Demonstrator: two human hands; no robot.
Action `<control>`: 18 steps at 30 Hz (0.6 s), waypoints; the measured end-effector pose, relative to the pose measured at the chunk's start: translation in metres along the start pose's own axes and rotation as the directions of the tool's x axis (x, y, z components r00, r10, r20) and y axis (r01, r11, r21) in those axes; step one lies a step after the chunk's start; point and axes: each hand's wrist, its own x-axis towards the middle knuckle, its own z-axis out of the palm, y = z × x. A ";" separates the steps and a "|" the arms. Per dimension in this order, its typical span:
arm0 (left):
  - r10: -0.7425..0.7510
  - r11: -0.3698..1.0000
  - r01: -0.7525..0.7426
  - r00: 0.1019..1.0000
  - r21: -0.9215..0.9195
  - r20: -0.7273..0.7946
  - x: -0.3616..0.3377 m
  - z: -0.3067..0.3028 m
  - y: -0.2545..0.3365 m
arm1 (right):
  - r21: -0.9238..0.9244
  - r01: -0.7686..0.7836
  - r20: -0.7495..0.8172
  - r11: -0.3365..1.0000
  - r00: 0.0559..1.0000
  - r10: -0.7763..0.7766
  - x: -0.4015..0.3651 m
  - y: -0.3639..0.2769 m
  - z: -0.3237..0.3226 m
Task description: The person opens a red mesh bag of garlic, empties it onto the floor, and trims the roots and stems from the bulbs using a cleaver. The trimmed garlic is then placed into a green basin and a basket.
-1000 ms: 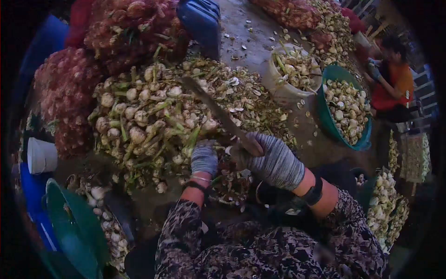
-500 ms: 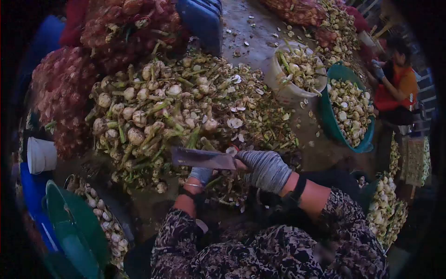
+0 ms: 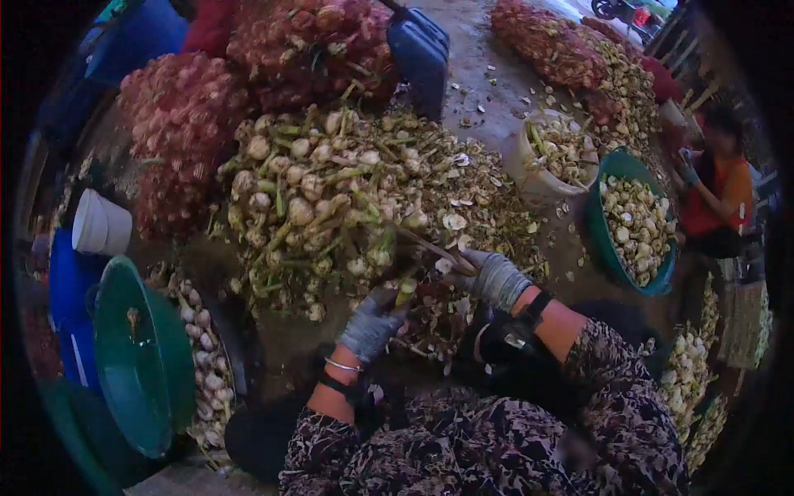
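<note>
My left hand (image 3: 372, 324), in a grey glove, is closed on a green garlic stem (image 3: 405, 292) at the near edge of the pile. My right hand (image 3: 496, 279), gloved too, grips a knife (image 3: 434, 248) whose blade points up and left over the heap. Both hands are close together, low in front of me. Beyond them lies a large heap of garlic bulbs with stems (image 3: 306, 194), with cut scraps and peelings (image 3: 488, 198) on its right side.
Red mesh sacks (image 3: 186, 124) stand back left. A green basin (image 3: 145, 355) and white bucket (image 3: 101, 221) are at left. On the right are a white tub (image 3: 529, 161) of garlic, a green tub (image 3: 608, 236) of bulbs, and a seated co-worker (image 3: 724, 194).
The view has shifted, so the scene sits further right and lower. My left hand has come out from behind the knife with a stem in it. The blade now tilts up more steeply.
</note>
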 end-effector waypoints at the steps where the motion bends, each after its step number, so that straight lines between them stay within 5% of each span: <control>1: 0.164 0.943 -0.165 0.986 0.289 0.028 0.005 -0.004 -0.012 | 0.212 0.109 -0.110 0.971 0.990 -0.088 -0.011 -0.026 0.002; 2: 0.307 0.774 -0.319 0.944 0.547 0.116 0.010 -0.003 -0.016 | 0.399 0.229 -0.245 0.888 0.960 -0.138 -0.018 -0.045 0.004; 3: 0.302 0.773 -0.322 0.944 0.546 0.130 0.005 0.010 -0.003 | 0.400 0.221 -0.252 0.890 0.960 -0.125 -0.020 -0.058 0.004; 5: 0.502 0.810 -0.552 0.828 0.198 0.251 -0.016 0.041 0.038 | 0.396 0.216 -0.069 0.892 0.976 -0.205 -0.019 -0.074 -0.002; 6: 0.503 0.809 -0.554 0.826 0.197 0.256 -0.015 0.034 0.029 | 0.395 0.215 -0.073 0.893 0.977 -0.203 -0.017 -0.070 -0.004; 8: 0.585 0.792 -0.587 0.808 0.172 0.063 -0.014 0.015 0.018 | 0.813 -0.063 0.101 0.579 0.994 -0.034 -0.005 -0.057 -0.001; 9: 0.580 0.810 -0.554 0.805 -0.191 0.126 -0.015 0.014 0.018 | 0.928 -0.199 0.192 0.314 0.980 0.051 -0.002 -0.047 0.007; 10: 0.583 0.807 -0.558 0.804 -0.193 0.118 -0.016 0.013 0.015 | 0.926 -0.202 0.197 0.321 0.979 0.048 -0.007 -0.056 0.008; 12: 0.387 0.915 -0.365 0.914 -0.173 0.121 -0.019 0.013 0.005 | 0.963 -0.268 0.264 0.020 0.959 0.106 -0.017 -0.072 0.009; 13: 0.434 0.896 -0.427 0.900 -0.123 0.042 -0.016 0.017 0.003 | 0.963 -0.270 0.266 0.024 0.958 0.105 -0.018 -0.073 0.009; 15: 0.399 0.909 -0.389 0.916 -0.152 0.036 -0.015 0.022 0.007 | 0.821 -0.366 0.362 0.438 0.927 0.096 -0.020 -0.071 0.010; 16: 0.364 0.919 -0.353 0.931 -0.177 0.032 -0.015 0.025 0.011 | 0.821 -0.369 0.363 0.436 0.926 0.099 -0.016 -0.062 0.020; 17: 0.362 0.919 -0.350 0.932 -0.179 0.034 -0.015 0.025 0.012 | 0.719 -0.043 0.097 0.694 0.995 -0.039 -0.007 -0.046 0.036; 18: 0.389 0.905 -0.371 0.920 -0.208 0.047 -0.014 0.025 0.013 | 0.475 0.278 -0.124 0.835 0.960 -0.250 -0.003 -0.035 0.044</control>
